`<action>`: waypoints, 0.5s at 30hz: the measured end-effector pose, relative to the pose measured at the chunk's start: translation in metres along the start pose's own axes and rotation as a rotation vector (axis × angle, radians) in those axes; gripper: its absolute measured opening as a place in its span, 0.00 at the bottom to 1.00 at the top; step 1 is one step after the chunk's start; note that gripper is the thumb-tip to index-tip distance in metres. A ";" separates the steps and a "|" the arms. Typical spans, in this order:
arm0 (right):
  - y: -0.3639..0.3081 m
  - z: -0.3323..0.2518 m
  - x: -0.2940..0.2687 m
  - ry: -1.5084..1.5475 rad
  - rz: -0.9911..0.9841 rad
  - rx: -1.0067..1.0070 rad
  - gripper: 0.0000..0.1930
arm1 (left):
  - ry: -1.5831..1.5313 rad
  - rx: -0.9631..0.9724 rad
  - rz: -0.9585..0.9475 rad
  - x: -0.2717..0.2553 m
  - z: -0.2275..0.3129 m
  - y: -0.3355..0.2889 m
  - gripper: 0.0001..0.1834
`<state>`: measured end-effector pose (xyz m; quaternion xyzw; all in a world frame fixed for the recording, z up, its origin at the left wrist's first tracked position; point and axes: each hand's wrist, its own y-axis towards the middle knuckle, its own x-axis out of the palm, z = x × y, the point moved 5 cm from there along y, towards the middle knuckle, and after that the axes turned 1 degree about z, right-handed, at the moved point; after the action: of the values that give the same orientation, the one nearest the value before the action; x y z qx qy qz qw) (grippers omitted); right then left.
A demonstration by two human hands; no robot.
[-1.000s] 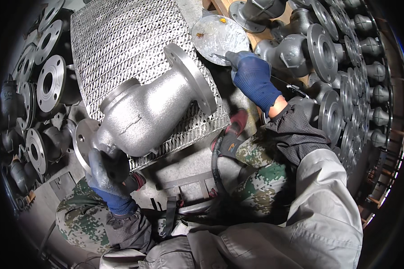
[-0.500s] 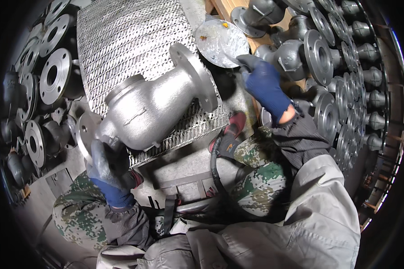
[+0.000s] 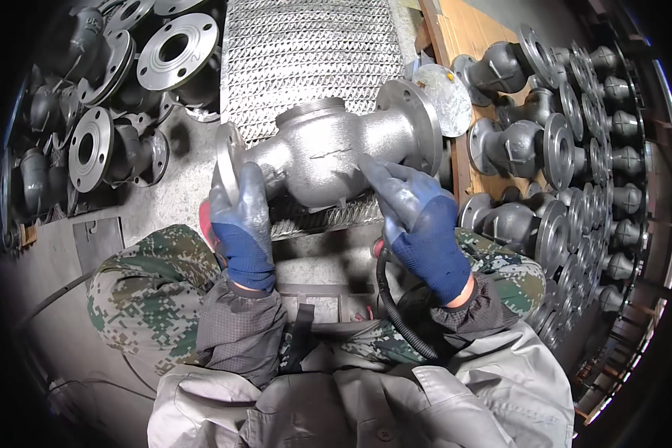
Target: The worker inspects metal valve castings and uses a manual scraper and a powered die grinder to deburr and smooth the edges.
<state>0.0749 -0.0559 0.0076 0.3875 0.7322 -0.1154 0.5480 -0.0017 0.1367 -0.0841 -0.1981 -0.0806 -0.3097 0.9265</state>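
A silvery cast valve body (image 3: 332, 160) lies across the ribbed metal surface in front of me, its threaded neck pointing away. It has a round flange at each end. My left hand (image 3: 245, 228), in a blue glove with a grey coated palm, is closed round the left flange (image 3: 229, 160). My right hand (image 3: 420, 224), gloved alike, is on the near right side of the body. Its fingertips press against the casting below the right flange (image 3: 422, 123); part of its grip is hidden.
The ribbed metal surface (image 3: 313, 45) runs away from me. A round grey plate (image 3: 442, 101) with orange smears is at its right. Several flanged valve bodies stand at the left (image 3: 93, 149) and on wooden boards at the right (image 3: 511, 145). A black corrugated hose (image 3: 396, 310) hangs between my knees.
My right hand has come from the round plate to the valve body. The valve body has turned to lie more nearly sideways, with my left hand still at its left flange. The view has shifted.
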 end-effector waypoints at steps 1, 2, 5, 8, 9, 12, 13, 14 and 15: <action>0.001 -0.004 0.001 -0.001 -0.005 -0.006 0.31 | -0.005 -0.001 0.007 -0.001 0.001 0.001 0.21; 0.001 -0.007 0.004 -0.067 -0.050 0.026 0.32 | 0.032 -0.031 0.022 -0.002 0.000 0.003 0.22; 0.004 -0.010 0.007 -0.161 -0.120 0.070 0.33 | 0.129 -0.097 0.051 -0.004 0.002 0.002 0.26; 0.004 -0.009 0.010 -0.200 -0.137 0.079 0.33 | 0.108 -0.038 0.031 -0.003 0.000 0.002 0.27; 0.004 -0.008 0.010 -0.210 -0.128 0.071 0.32 | 0.097 -0.039 0.032 -0.003 0.000 0.002 0.27; 0.006 -0.011 0.010 -0.248 -0.154 0.095 0.33 | 0.104 -0.032 0.046 -0.006 -0.003 0.004 0.27; 0.006 -0.011 0.011 -0.248 -0.146 0.098 0.33 | 0.124 -0.022 0.058 -0.008 -0.003 0.005 0.26; 0.007 -0.011 0.011 -0.246 -0.146 0.097 0.33 | 0.125 -0.021 0.060 -0.008 -0.001 0.005 0.26; 0.007 -0.010 0.012 -0.261 -0.161 0.103 0.33 | 0.090 -0.050 0.057 -0.007 -0.003 0.005 0.25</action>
<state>0.0713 -0.0404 0.0023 0.3368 0.6767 -0.2460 0.6068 -0.0046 0.1428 -0.0906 -0.2092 -0.0254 -0.2938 0.9323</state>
